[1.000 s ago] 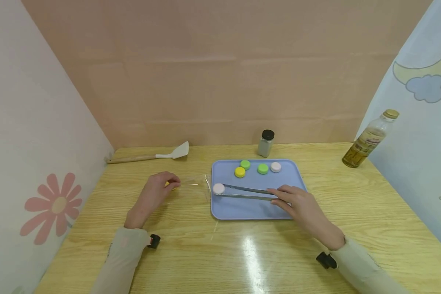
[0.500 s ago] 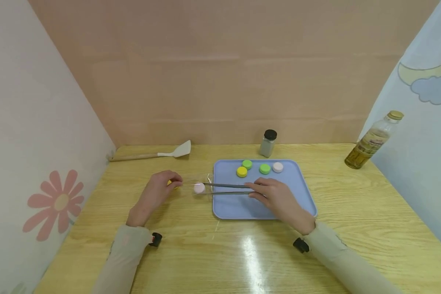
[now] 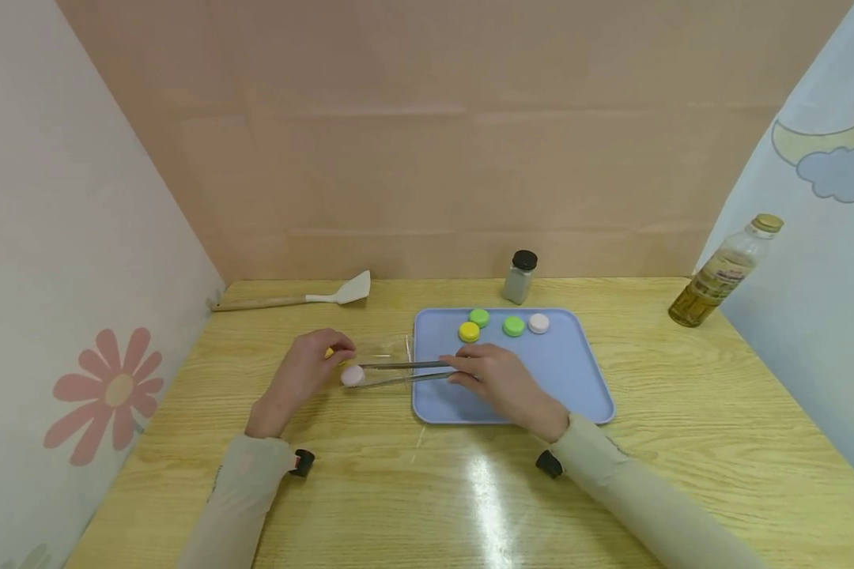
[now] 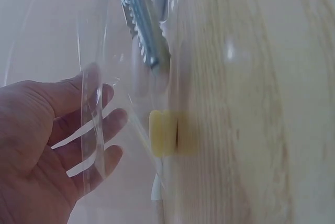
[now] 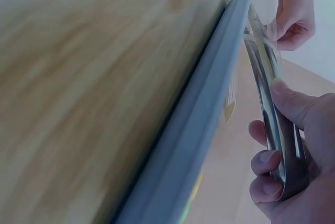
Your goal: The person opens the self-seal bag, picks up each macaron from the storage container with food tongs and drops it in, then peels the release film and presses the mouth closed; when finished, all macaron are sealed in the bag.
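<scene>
My left hand pinches the edge of a clear plastic bag lying on the table left of the tray. Inside the bag, a yellow macaron stands by the fingers in the left wrist view. With curled fingers and thumb, my right hand grips metal tongs above the blue tray. Their serrated tips reach into the bag, at a pale pink macaron near my left fingers. Whether the tips still squeeze it is hard to tell. On the tray's far side sit two green macarons, a yellow one and a pale pink one.
Behind the tray stands a small black-lidded jar. A white spatula with a wooden handle lies at the back left. At the back right is an oil bottle. Walls stand behind the table and at both sides.
My right hand has moved left with the tongs, carrying the pale pink macaron from the tray's left edge into the bag, close to my left hand. The left hand has stayed nearly still.
</scene>
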Tool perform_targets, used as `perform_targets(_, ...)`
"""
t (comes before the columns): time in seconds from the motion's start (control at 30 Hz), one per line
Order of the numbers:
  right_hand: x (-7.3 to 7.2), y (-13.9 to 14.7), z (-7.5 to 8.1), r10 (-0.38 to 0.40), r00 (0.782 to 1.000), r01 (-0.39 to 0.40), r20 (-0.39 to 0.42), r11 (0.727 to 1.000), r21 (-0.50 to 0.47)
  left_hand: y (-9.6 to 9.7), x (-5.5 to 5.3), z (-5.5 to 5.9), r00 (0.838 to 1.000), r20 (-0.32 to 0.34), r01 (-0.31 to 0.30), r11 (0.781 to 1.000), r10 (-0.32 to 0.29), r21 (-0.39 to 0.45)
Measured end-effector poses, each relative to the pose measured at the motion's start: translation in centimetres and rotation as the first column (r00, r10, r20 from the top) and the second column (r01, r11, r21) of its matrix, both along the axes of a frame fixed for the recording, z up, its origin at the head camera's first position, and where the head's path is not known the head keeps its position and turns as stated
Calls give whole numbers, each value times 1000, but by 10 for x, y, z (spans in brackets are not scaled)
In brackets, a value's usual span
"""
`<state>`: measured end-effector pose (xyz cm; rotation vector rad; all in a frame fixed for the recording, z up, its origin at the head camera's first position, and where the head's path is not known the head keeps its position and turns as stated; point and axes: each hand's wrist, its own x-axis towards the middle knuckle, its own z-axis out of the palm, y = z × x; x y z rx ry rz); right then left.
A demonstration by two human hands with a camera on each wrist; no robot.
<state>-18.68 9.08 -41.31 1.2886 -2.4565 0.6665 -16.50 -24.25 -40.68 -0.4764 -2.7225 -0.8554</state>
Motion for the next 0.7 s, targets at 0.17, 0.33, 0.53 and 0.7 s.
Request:
perform_targets(0.17,-2,-10,-1,4,1000,-4,16,1000,7,0,0,1,1000,3,5,1000,-5,1)
perform_targets(0.33,-4,-21,-2,34,999,-34,8,999,9,0,0,0,1000,-3,7,1000,-7,5)
perform_targets(0.53,-5,-31,-1,53,999,-53,4,998,18,0,0,-1,1000,-19,8,1000,-8,6)
perform_targets(0.7,-6,-38,-1,40,999,-41,32,999,34,0,0,-1,1000,-15,9,1000,-9,-5)
